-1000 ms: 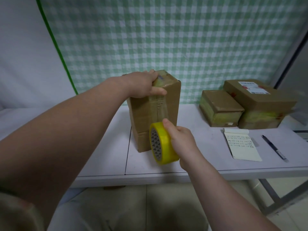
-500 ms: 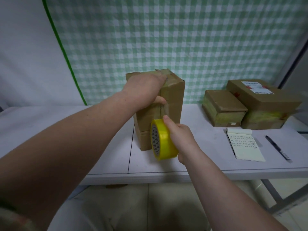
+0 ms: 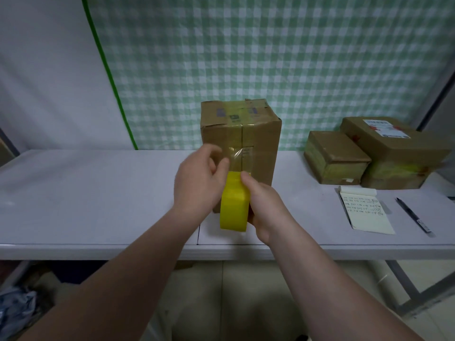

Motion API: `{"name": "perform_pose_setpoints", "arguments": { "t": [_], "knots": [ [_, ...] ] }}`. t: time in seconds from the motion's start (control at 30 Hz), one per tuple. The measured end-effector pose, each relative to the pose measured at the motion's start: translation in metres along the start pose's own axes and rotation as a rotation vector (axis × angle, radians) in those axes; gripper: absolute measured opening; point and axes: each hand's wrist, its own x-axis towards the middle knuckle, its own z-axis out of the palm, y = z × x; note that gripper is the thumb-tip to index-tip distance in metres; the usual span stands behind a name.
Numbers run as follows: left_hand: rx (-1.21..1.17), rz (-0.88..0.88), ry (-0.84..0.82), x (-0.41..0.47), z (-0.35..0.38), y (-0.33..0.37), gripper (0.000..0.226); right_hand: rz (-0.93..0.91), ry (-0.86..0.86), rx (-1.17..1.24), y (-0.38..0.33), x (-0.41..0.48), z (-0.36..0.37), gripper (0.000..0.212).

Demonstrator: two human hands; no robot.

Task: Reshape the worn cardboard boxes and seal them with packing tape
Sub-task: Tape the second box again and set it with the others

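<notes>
A tall worn cardboard box [image 3: 261,136] stands upright on the white table [image 3: 98,193], with clear tape over its top and down the front seam. My right hand [image 3: 263,205] grips a yellow roll of packing tape [image 3: 234,205] in front of the box's lower half. A clear strip of tape [image 3: 237,159] runs from the roll up onto the box front. My left hand [image 3: 199,180] is beside the roll, its fingertips pinching the strip's left edge against the box.
Two taped cardboard boxes [image 3: 337,156] [image 3: 394,148] sit at the table's back right. A notepad [image 3: 364,210] and a black pen [image 3: 413,215] lie in front of them. A green checked cloth [image 3: 270,57] hangs behind. The table's front edge is close below my hands.
My left hand came down from the box's top to the tape strip on the front. The right hand turned the roll edge-on and kept it low against the box.
</notes>
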Motion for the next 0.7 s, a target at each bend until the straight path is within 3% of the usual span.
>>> {"name": "perform_pose_setpoints", "arguments": {
  "t": [0.1, 0.17, 0.3, 0.5, 0.6, 0.7],
  "knots": [
    [-0.504, -0.517, -0.4, -0.005, -0.002, 0.004, 0.027, -0.015, 0.011, -0.062, 0.0, -0.006, 0.004, 0.055],
    [-0.723, -0.64, -0.527, -0.006, -0.002, 0.003, 0.018, -0.052, 0.0, -0.138, -0.001, -0.01, 0.002, 0.043],
    [-0.914, -0.687, -0.591, -0.004, 0.0, -0.003, 0.016, -0.079, -0.041, -0.248, -0.008, -0.013, -0.008, 0.039],
    [-0.916, -0.665, -0.552, 0.001, 0.005, 0.0, 0.023, -0.167, 0.052, -0.403, -0.026, -0.017, -0.036, 0.021],
    [-0.928, -0.68, -0.541, 0.002, 0.009, -0.001, 0.016, -0.252, 0.126, -0.388, -0.04, -0.02, -0.051, 0.028],
    [-0.96, -0.701, -0.521, 0.001, 0.012, 0.002, 0.017, -0.367, 0.088, -0.38, -0.05, -0.016, -0.056, 0.035]
  ]
}}
